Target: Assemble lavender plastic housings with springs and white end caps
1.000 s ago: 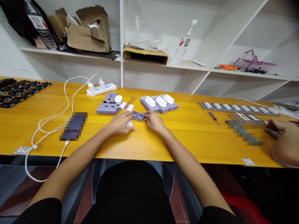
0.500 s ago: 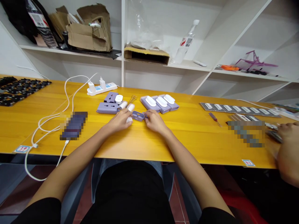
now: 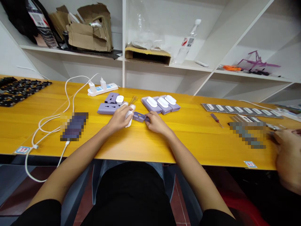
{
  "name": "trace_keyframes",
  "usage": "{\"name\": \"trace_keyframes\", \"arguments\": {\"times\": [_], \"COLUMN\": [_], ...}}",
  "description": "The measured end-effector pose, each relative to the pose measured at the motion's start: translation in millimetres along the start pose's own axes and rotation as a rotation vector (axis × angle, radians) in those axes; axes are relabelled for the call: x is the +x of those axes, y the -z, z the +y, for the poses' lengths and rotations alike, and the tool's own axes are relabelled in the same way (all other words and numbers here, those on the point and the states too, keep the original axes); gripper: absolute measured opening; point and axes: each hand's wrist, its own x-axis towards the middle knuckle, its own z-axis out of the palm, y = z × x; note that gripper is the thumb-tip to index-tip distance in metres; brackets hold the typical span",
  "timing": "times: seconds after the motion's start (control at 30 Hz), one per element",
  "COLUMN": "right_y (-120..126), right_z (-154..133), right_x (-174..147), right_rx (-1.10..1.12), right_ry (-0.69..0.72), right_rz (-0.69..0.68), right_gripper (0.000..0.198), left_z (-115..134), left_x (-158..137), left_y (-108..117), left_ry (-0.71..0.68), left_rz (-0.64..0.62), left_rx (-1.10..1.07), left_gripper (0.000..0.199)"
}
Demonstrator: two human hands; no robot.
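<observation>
My left hand (image 3: 120,118) is closed on a white rounded plastic part (image 3: 129,121), its fingers over the top end. My right hand (image 3: 157,122) pinches the right end of a small purple plastic case (image 3: 139,117), whose open hollow faces up. The white part is beside the case's left end; whether they touch I cannot tell. Just behind my left hand lie purple slotted housings (image 3: 108,108), a white round-ended piece (image 3: 119,99) and a few coiled springs (image 3: 133,100). Three purple housings topped with white oval covers (image 3: 162,102) sit behind my right hand.
A white power strip (image 3: 103,89) stands at the back, its cables looping left to a blurred phone (image 3: 74,126). At right are a screwdriver (image 3: 215,120), a long strip of white parts (image 3: 238,110) and another person's hand (image 3: 288,150). Shelves (image 3: 150,62) rise behind the table.
My left hand has shifted slightly, and the white part in it now shows more, tilted upright by the case. My right hand has barely moved. The other person's hand moved slightly.
</observation>
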Motion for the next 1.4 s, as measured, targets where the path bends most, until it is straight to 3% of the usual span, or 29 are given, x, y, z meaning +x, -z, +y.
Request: {"name": "trace_keyframes", "arguments": {"times": [0.2,0.4,0.53,0.63,0.8,0.97,1.07,1.23,1.33,1.4], "right_y": [1.7,-4.4,-2.7,3.8,5.3,-3.1,-2.0,5.3,5.4,3.6], "right_z": [7.3,10.2,0.9,-15.5,-39.1,-36.9,-31.1,-24.0,-18.4,-14.0], "right_x": [0.9,-0.9,-4.3,-7.3,-10.3,-7.5,-5.2,-3.3,-1.3,0.7], "right_rx": [0.105,0.110,0.120,0.270,0.433,0.400,0.397,0.382,0.444,0.499], "right_ry": [-0.023,-0.061,0.085,0.247,0.351,0.294,0.236,0.047,-0.030,-0.071], "right_rz": [0.000,0.072,0.219,0.321,0.280,0.309,0.375,0.454,0.495,0.523], "right_gripper": [0.030,0.046,0.041,0.039,0.040,0.027,0.027,0.030,0.033,0.034], "left_z": [2.3,6.7,8.3,11.0,18.6,15.5,2.5,-27.6,-40.4,-44.7], "left_x": [0.2,1.7,2.1,1.5,-2.4,-2.7,1.2,7.1,7.5,6.6], "left_y": [-1.9,-1.1,-3.1,-6.6,-14.0,-20.5,-18.9,-2.5,5.8,8.2], "left_ry": [-0.021,0.020,0.088,0.107,0.089,0.033,0.021,0.147,0.227,0.302], "left_rz": [0.060,0.112,0.148,0.170,0.165,0.114,0.159,0.197,0.123,0.059], "left_rx": [-0.025,-0.095,-0.181,-0.276,-0.367,-0.277,-0.210,0.082,0.192,0.276], "left_gripper": [0.025,0.022,0.019,0.021,0.027,0.024,0.019,0.010,0.012,0.024]}}
